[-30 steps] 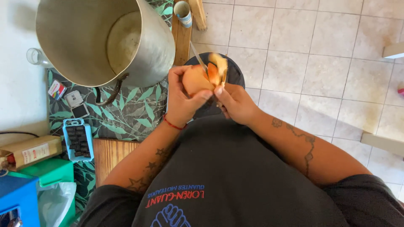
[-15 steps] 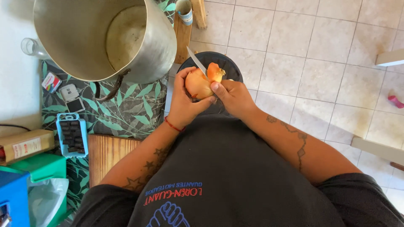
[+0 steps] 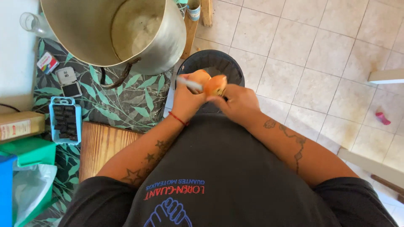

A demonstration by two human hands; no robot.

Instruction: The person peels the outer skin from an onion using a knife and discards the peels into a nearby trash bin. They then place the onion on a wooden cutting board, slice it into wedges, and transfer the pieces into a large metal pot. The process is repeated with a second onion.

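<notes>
The onion [image 3: 210,84] is sitting between both hands, held up in front of the person's belly and right above the bin [image 3: 229,65] — a dark, round one standing on the tiled floor [image 3: 320,46]. The left hand [image 3: 185,98] is wrapping its fingers [image 3: 190,84] around the onion's left side, clenched on it. The right hand [image 3: 235,101] is closing on the right side, its fingers curled tight against the peel; a knife [image 3: 189,83] is showing as a pale blurred streak across the left hand (which hand is gripping its handle is not clear). A red band is circling the left wrist.

Further out, to the left, a big metal pot [image 3: 105,33] is standing on a tabletop [image 3: 139,101] covered in a leaf-patterned cloth. Near the pot's foot are lying a small grey device [image 3: 69,82] and a light-blue tray [image 3: 64,120] with dark pieces in it. A wooden board [image 3: 101,145] is lying just beside the person's left forearm — its grain running toward the body.
</notes>
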